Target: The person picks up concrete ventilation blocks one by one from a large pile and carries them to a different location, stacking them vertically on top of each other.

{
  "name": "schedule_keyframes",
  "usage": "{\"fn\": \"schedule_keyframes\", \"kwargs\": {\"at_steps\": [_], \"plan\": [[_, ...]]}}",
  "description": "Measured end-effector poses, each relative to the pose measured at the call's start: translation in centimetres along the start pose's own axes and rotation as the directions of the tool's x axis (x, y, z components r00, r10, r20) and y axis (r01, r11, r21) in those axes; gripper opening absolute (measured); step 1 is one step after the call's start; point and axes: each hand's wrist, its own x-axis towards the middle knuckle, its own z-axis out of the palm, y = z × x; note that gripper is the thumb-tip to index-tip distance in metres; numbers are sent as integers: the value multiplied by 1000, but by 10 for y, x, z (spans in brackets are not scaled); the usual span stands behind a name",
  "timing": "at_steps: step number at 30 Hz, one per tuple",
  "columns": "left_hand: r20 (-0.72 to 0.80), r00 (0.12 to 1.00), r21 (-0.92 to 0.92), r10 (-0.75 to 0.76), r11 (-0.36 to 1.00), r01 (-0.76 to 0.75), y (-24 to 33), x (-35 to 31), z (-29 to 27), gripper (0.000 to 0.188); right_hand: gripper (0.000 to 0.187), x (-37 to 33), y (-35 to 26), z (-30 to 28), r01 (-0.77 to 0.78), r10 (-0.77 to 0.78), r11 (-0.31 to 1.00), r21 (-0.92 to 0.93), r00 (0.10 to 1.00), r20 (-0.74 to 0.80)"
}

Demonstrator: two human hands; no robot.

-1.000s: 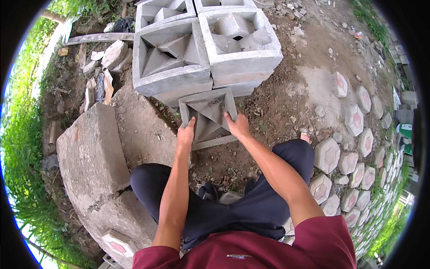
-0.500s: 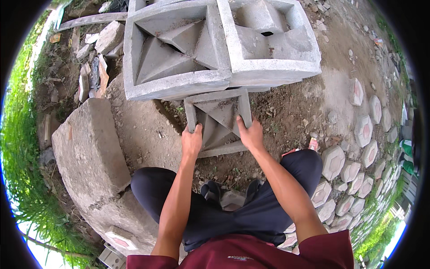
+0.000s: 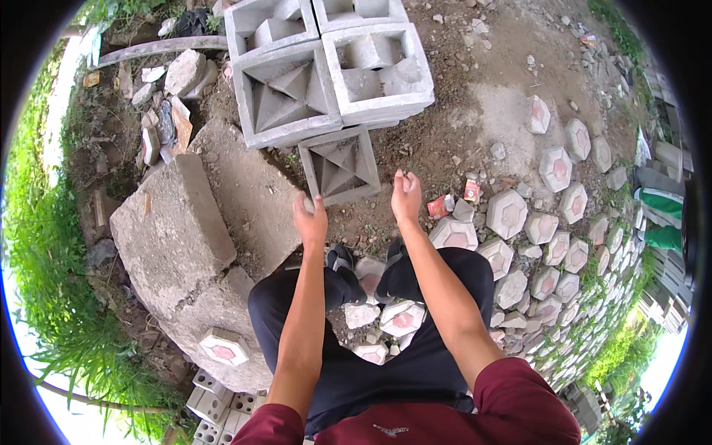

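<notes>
A square grey concrete ventilation block (image 3: pixel 343 169) with slanted facets inside its frame lies on the dirt, against the front of a stack of similar blocks (image 3: pixel 293 134). My left hand (image 3: pixel 310 221) is just below its near left corner, thumb and fingers apart and holding nothing; whether a fingertip still touches the frame I cannot tell. Off the block's right side, my right hand (image 3: pixel 406 197) hovers with fingers loosely curled, a gap showing between them and the frame. Nothing is in it.
A large broken concrete slab (image 3: pixel 174 222) rises on my left. Hexagonal pavers (image 3: pixel 508 213) cover the ground to the right, near small red packets (image 3: pixel 440 206). Hollow blocks (image 3: pixel 210 400) stand at lower left. Someone in green and grey (image 3: pixel 660 215) is at the far right.
Both hands have let go of the ventilation block and drawn back toward me. The block now rests on the ground by the stack. My view has risen and shifted.
</notes>
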Motion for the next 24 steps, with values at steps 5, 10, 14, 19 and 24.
{"fn": "schedule_keyframes", "kwargs": {"at_steps": [5, 10, 14, 19, 24], "plan": [[224, 951, -80, 213, 977, -200, 173, -145, -89, 42, 54, -71, -107, -144, -196, 168, 869, 454, 981, 101], [518, 741, 130, 427, 817, -562, 288, -243, -174, 41, 32, -173, -217, -273, -209, 161, 813, 543, 978, 135], [611, 526, -7, 592, 668, -744, 406, -312, -213, 43, 27, -242, -306, -386, -121, 62, 826, 551, 990, 125], [703, 409, -177, 582, 700, -692, 519, -359, -214, 42, 28, -274, -354, -479, 94, -99, 818, 567, 995, -22], [679, 388, -355, 623, 741, -570, 565, -364, -175, 36, 27, -257, -372, -522, 186, -114, 906, 380, 972, -206]]}}
